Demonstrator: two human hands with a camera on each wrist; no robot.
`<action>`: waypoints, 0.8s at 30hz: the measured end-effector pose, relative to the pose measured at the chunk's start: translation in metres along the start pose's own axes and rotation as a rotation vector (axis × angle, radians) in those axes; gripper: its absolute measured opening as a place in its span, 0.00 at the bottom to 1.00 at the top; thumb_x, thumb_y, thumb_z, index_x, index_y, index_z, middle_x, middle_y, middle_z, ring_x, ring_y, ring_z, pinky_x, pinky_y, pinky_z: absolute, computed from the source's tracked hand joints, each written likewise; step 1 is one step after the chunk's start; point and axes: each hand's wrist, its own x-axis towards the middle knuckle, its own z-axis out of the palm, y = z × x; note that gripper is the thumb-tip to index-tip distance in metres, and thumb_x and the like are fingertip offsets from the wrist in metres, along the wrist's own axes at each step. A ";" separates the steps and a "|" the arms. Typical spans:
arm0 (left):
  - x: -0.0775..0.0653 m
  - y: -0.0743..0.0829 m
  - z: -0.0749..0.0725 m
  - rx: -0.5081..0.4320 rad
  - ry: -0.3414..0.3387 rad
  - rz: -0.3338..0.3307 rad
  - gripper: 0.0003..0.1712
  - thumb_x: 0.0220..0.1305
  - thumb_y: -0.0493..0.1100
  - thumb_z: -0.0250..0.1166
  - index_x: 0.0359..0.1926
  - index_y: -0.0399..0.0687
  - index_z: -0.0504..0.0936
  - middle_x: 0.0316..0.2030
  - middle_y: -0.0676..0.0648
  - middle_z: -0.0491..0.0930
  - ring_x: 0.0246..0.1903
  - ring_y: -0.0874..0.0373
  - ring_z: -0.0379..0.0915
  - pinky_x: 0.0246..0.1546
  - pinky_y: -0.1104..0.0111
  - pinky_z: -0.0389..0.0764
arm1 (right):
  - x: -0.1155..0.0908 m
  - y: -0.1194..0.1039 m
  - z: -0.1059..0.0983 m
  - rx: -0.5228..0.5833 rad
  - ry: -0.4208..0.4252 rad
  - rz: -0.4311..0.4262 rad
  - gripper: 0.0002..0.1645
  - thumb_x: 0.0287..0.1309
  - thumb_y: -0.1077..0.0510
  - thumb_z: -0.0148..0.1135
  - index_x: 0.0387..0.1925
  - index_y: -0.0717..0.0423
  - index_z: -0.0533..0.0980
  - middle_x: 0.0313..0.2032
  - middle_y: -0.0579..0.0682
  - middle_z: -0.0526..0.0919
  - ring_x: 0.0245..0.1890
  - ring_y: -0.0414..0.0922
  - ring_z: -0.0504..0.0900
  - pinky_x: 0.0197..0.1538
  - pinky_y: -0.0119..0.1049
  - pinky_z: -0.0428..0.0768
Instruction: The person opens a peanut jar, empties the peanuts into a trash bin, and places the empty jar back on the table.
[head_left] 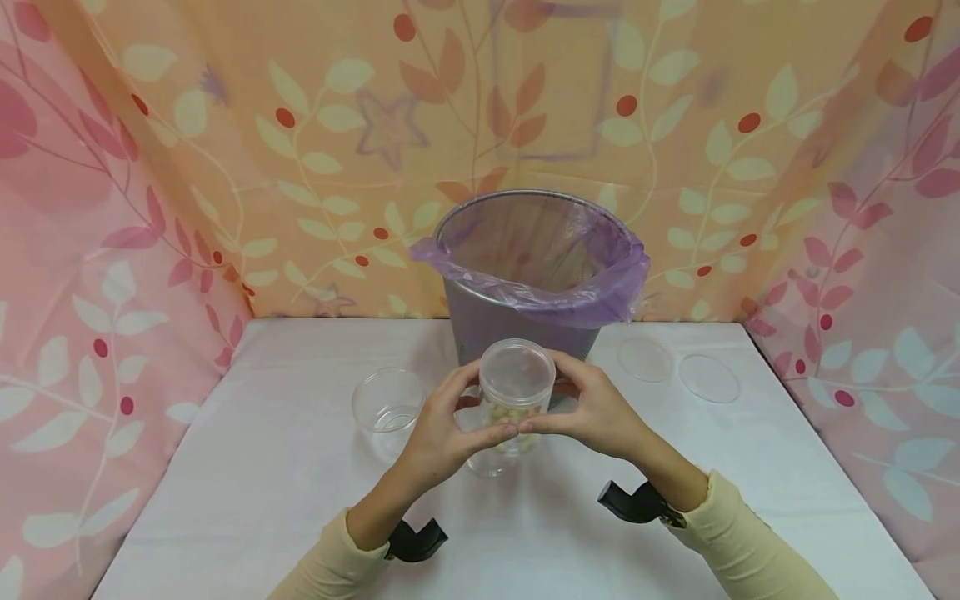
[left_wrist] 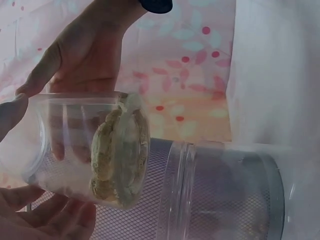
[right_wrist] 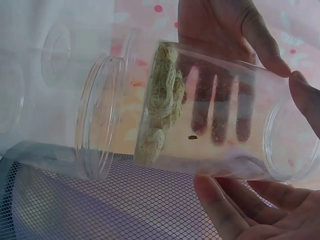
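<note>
Both hands hold a clear plastic jar (right_wrist: 175,145) upright above the table. Shelled-over whole peanuts (right_wrist: 162,95) lie at its bottom, with a small dark bit on its wall. A translucent round lid (head_left: 517,371) appears to cover its top. My left hand (head_left: 442,429) grips the jar's left side and my right hand (head_left: 600,408) its right, with the thumbs meeting in front. Partly hidden below it stands another clear jar (head_left: 486,464). A further clear jar (head_left: 390,406), uncovered, stands left of my left hand.
Behind the hands is a mesh bin (head_left: 461,317) lined with a purple plastic bag (head_left: 577,300). Two clear round lids lie on the right of the white table (head_left: 300,500): one lid (head_left: 645,360) beside the other lid (head_left: 708,378). Patterned curtains surround the table.
</note>
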 end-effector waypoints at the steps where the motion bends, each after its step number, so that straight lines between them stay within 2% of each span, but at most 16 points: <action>1: 0.000 -0.001 0.000 -0.011 -0.003 -0.002 0.43 0.49 0.41 0.77 0.66 0.50 0.69 0.59 0.48 0.75 0.58 0.53 0.72 0.55 0.58 0.81 | 0.000 0.000 0.000 0.001 -0.004 0.004 0.45 0.44 0.57 0.78 0.65 0.56 0.68 0.56 0.52 0.80 0.52 0.43 0.81 0.55 0.38 0.82; 7: 0.000 -0.004 0.002 -0.075 0.007 -0.018 0.43 0.49 0.40 0.77 0.66 0.47 0.69 0.58 0.47 0.78 0.58 0.51 0.75 0.55 0.56 0.80 | 0.001 -0.002 -0.003 -0.010 -0.042 0.030 0.46 0.46 0.56 0.77 0.66 0.54 0.67 0.57 0.50 0.79 0.51 0.44 0.81 0.54 0.37 0.82; 13: -0.001 -0.005 0.004 -0.108 0.022 -0.020 0.43 0.48 0.39 0.78 0.65 0.46 0.69 0.56 0.46 0.79 0.56 0.49 0.75 0.53 0.55 0.81 | 0.001 -0.013 -0.015 -0.073 -0.033 0.041 0.45 0.47 0.57 0.76 0.66 0.59 0.65 0.60 0.55 0.76 0.48 0.47 0.83 0.54 0.40 0.82; 19: -0.004 -0.004 0.007 -0.107 0.016 -0.025 0.42 0.47 0.40 0.78 0.64 0.46 0.70 0.55 0.47 0.79 0.55 0.51 0.76 0.52 0.61 0.81 | 0.003 -0.028 -0.028 -0.193 -0.041 -0.003 0.44 0.46 0.56 0.77 0.64 0.62 0.68 0.59 0.54 0.77 0.48 0.46 0.83 0.53 0.42 0.82; 24: -0.006 -0.005 0.012 -0.093 0.015 -0.026 0.42 0.46 0.41 0.79 0.63 0.46 0.71 0.54 0.49 0.80 0.53 0.54 0.76 0.51 0.63 0.81 | 0.008 -0.044 -0.034 -0.323 -0.099 -0.007 0.44 0.46 0.48 0.77 0.63 0.59 0.70 0.55 0.49 0.78 0.46 0.42 0.81 0.49 0.39 0.83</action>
